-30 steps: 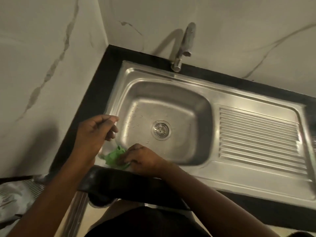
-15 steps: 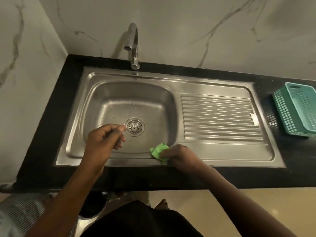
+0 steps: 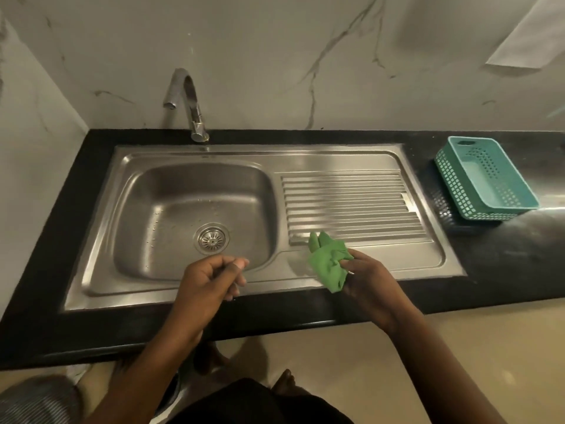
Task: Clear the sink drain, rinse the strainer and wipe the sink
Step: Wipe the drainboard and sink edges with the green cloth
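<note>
A stainless steel sink (image 3: 128, 209) is set in a black counter, with water drops in its basin. The round metal strainer (image 3: 212, 238) sits in the drain hole. My right hand (image 3: 371, 280) is shut on a crumpled green cloth (image 3: 328, 260), held at the near edge of the ribbed drainboard (image 3: 351, 203). My left hand (image 3: 211, 283) hovers over the basin's front rim, fingers loosely curled with thumb against forefinger and nothing visible in it.
A curved chrome tap (image 3: 188, 102) stands behind the basin. A teal plastic basket (image 3: 486, 179) sits on the black counter (image 3: 504, 255) at the right. Marble walls close the back and left. A striped object (image 3: 36, 402) lies on the floor at lower left.
My right hand has carried the green cloth from the basin's front-left rim rightward to the drainboard edge. The view has swung right and pulled back. My left hand stays curled by the front rim.
</note>
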`<move>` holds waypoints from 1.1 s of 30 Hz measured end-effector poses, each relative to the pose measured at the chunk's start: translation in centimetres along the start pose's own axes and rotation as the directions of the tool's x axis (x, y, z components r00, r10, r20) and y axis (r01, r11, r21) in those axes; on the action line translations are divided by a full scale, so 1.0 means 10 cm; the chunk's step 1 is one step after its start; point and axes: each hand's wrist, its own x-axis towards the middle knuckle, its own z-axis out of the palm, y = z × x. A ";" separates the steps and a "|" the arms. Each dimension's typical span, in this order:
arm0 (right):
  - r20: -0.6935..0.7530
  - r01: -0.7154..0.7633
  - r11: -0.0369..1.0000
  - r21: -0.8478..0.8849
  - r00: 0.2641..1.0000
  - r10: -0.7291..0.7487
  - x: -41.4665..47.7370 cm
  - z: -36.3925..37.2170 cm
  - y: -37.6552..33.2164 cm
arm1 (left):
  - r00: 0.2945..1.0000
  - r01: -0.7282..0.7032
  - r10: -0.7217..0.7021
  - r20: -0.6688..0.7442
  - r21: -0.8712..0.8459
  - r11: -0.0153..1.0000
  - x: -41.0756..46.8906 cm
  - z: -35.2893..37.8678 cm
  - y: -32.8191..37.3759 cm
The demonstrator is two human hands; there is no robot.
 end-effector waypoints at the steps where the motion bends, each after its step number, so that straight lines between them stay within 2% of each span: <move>1: 0.006 0.024 0.999 0.032 1.000 -0.024 -0.07 -0.04 0.01 | 1.000 0.007 -0.007 0.026 -0.001 1.000 -0.02 0.12 0.00; 5: -0.034 0.117 0.991 0.069 0.993 -0.115 -0.29 -0.18 0.08 | 0.990 0.053 -0.055 0.134 0.017 0.998 -0.11 0.61 0.01; 11: -0.052 0.292 0.928 -0.231 0.949 -0.311 -0.58 -0.28 0.09 | 0.921 0.200 -0.171 0.351 -0.049 0.979 -0.15 1.18 0.07; 16: 0.059 0.444 0.755 -0.482 0.876 -0.478 -0.81 -0.24 -0.10 | 0.876 0.203 -0.163 0.454 -0.041 0.978 0.00 1.45 0.15; 18: 0.049 0.455 0.724 -0.518 0.861 -0.506 -0.87 -0.24 -0.17 | 0.848 0.212 -0.157 0.506 -0.052 0.976 0.08 1.51 0.18; 22: -0.099 0.462 0.749 -0.474 0.818 -0.567 -0.94 -0.24 -0.27 | 0.801 0.189 -0.126 0.585 -0.048 0.981 0.26 1.63 0.23; 27: -0.376 0.513 0.828 -0.227 0.738 -0.561 -1.03 -0.36 -0.35 | 0.773 0.143 -0.103 0.626 -0.014 0.990 0.47 1.76 0.22; 29: -0.415 0.529 0.828 -0.188 0.721 -0.555 -1.09 -0.43 -0.38 | 0.773 0.100 -0.100 0.626 0.036 0.994 0.53 1.84 0.26; 33: -0.412 0.491 0.824 -0.284 0.713 -0.567 -1.23 -0.62 -0.42 | 0.751 -0.080 -0.003 0.661 0.095 0.992 0.58 2.08 0.44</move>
